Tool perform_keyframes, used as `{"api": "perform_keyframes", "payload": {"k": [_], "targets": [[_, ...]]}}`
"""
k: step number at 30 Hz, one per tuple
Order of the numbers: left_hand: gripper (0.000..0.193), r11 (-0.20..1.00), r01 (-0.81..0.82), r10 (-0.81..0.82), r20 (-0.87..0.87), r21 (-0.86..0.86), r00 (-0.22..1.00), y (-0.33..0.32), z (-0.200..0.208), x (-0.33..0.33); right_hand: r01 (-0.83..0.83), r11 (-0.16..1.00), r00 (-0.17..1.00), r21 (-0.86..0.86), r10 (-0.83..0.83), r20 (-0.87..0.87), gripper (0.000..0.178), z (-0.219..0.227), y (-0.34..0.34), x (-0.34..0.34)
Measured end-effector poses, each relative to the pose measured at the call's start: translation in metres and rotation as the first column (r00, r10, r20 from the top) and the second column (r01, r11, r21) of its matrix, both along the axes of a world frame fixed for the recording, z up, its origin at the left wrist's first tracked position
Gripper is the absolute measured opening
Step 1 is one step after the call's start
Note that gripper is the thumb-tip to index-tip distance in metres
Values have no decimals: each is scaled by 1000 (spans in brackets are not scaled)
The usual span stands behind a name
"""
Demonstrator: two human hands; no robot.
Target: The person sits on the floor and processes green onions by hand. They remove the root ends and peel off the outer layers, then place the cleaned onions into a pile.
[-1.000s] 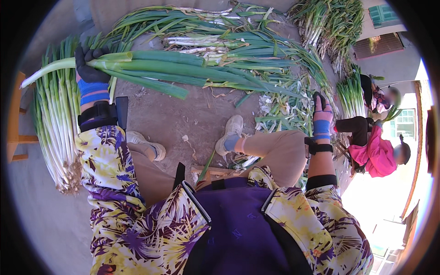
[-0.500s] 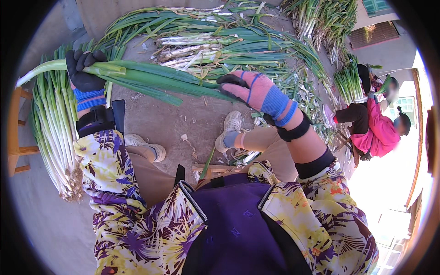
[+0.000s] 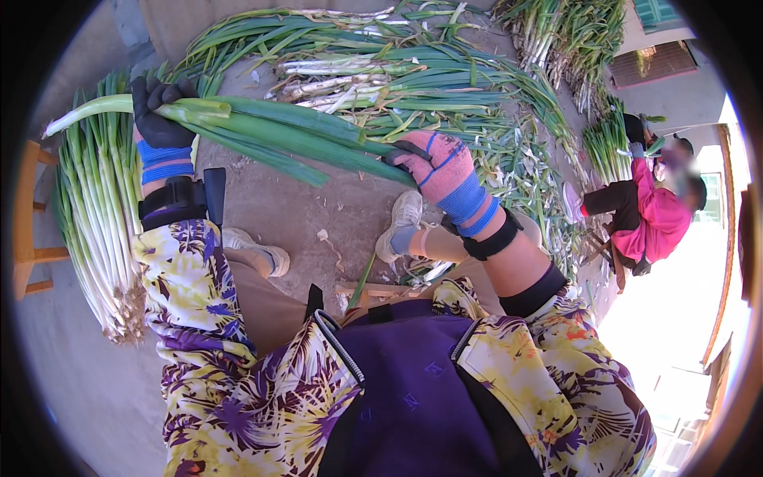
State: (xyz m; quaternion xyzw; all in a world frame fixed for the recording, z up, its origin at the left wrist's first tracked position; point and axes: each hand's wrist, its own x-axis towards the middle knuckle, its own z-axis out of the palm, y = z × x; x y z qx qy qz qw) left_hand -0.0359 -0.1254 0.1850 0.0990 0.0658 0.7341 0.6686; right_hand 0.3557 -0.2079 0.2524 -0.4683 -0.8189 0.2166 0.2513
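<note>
Leek bundle (image 3: 99, 215) lay behind 1 long leek (image 3: 278, 119), which crossed it and stretched to its right: shank (image 3: 97, 109) pale and curved, sheath (image 3: 208, 110) torn, yellowish-green, leaves (image 3: 334, 145) glossy green. Left hand (image 3: 163, 111), curled closed, gripped the shank; right hand (image 3: 435, 163), closed too, held the leaves near their ends.

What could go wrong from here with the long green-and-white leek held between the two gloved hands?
1. The long green-and-white leek might bend or tear, since the pink-and-blue-gloved right hand holds its leaves and the black-and-blue-gloved left hand grips it nearer the white end.
2. That curved white end juts past the left hand and could get knocked.
3. Loose green-and-white leaf scraps litter the ground and might be slippery underfoot.
</note>
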Motion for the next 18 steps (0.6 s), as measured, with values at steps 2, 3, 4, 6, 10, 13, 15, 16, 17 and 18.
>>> {"api": "perform_keyframes", "payload": {"k": [2,3,4,6,10,13,15,16,17,18], "targets": [[28,1000,17,-17,1,-3,1000,1,-2,3,36,997,997,72,-31,-72,19,-7,-3,3],[28,1000,29,-29,6,-4,1000,3,-4,6,59,992,993,107,-48,-104,18,-9,-4,2],[27,999,24,-24,-1,-22,1000,4,-5,9,98,991,990,86,-88,-115,18,-7,-6,1],[25,998,8,-9,-19,-57,1000,5,-6,12,170,985,977,43,-163,-136,16,-1,-11,-2],[26,998,-11,10,-26,-55,1000,8,-8,16,207,976,929,-72,-219,-300,16,0,-8,-3],[28,988,-55,53,-15,-142,998,10,-8,26,204,953,864,-223,-282,-417,14,-3,-6,-1],[28,990,-61,60,-14,-129,998,12,-10,30,147,936,775,-318,-309,-551,14,0,-6,-3],[28,990,-65,64,-14,-123,998,13,-12,32,147,927,763,-346,-329,-556,15,2,-6,-4],[29,987,-65,67,8,-144,998,14,-13,32,146,916,751,-373,-348,-561,16,4,-6,-5],[29,980,-95,95,-8,-173,995,14,-12,37,150,905,739,-398,-370,-563,17,6,-7,-5]]}}
